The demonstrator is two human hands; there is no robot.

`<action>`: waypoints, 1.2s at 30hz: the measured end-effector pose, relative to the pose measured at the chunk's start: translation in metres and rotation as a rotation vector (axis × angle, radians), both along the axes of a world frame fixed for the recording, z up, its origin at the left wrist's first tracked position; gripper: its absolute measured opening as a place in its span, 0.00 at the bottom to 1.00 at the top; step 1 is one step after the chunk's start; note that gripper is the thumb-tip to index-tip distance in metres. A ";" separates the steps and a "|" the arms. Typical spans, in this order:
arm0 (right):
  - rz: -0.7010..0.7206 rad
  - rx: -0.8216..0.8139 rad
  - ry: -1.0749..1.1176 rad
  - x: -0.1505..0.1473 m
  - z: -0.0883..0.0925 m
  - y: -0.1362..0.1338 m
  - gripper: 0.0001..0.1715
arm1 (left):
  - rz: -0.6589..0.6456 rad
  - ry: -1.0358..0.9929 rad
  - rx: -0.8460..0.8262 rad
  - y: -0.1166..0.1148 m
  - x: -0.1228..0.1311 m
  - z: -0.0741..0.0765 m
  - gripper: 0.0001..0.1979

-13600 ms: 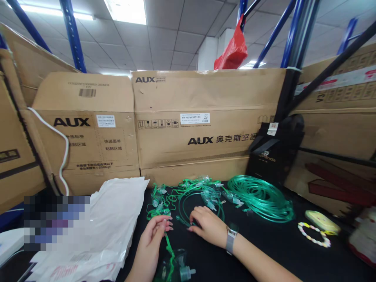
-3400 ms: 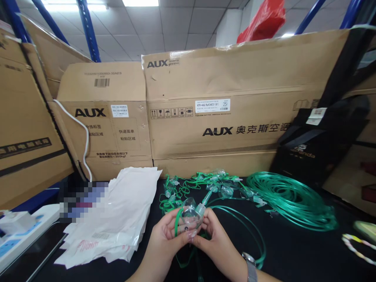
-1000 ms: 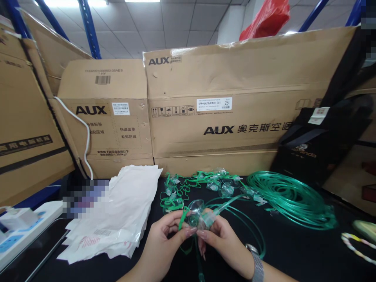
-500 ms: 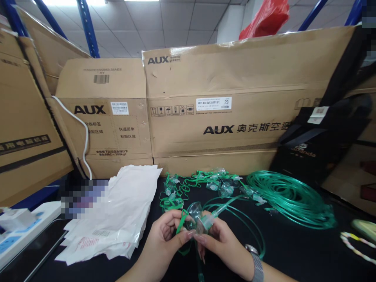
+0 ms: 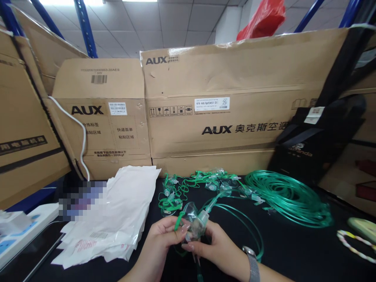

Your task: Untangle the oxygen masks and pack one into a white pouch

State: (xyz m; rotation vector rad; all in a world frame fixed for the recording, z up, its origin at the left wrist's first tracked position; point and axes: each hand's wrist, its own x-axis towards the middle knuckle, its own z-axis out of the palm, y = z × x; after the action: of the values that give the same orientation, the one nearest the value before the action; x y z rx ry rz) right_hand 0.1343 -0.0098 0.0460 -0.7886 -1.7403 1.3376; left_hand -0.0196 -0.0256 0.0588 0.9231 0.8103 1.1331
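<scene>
A clear oxygen mask (image 5: 191, 212) with a green strap is held between both hands, low in the middle of the view. My left hand (image 5: 167, 234) pinches its left edge, near the green strap (image 5: 179, 221). Fingers closed, my right hand (image 5: 209, 242) grips the right side, below the pale connector (image 5: 203, 216). Green tubing (image 5: 252, 225) runs from the connector and loops round to the right. A small part between my thumbs is too fine to make out. Beyond my hands lie several other masks (image 5: 213, 184) with green straps.
A large coil of green tubing (image 5: 288, 199) lies at the right. On the left is a stack of white pouches (image 5: 117, 211), beside a power strip (image 5: 29, 231) and a dark flat device (image 5: 35, 250). AUX cartons (image 5: 241, 82) stand behind; a beaded bracelet (image 5: 354, 244) lies far right.
The mask has been turned between my hands, and its connector now points more upward. My right thumb has shifted left and down along the mask. The view has swung slightly.
</scene>
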 end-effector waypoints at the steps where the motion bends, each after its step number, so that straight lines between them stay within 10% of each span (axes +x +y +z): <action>1: 0.006 -0.020 0.020 0.000 0.000 0.000 0.14 | -0.004 -0.002 -0.007 0.001 0.000 0.000 0.07; 20: -0.049 0.087 -0.087 0.006 0.000 -0.003 0.16 | -0.214 0.085 0.057 0.005 -0.009 0.012 0.07; 36: -0.027 0.088 -0.065 0.007 0.000 -0.001 0.14 | -0.139 0.045 0.004 -0.001 -0.003 0.016 0.06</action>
State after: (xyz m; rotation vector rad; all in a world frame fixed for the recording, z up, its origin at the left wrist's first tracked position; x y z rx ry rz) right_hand 0.1416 -0.0108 0.0456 -0.8112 -1.8202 1.2207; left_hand -0.0225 -0.0270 0.0750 0.9958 0.7691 0.9967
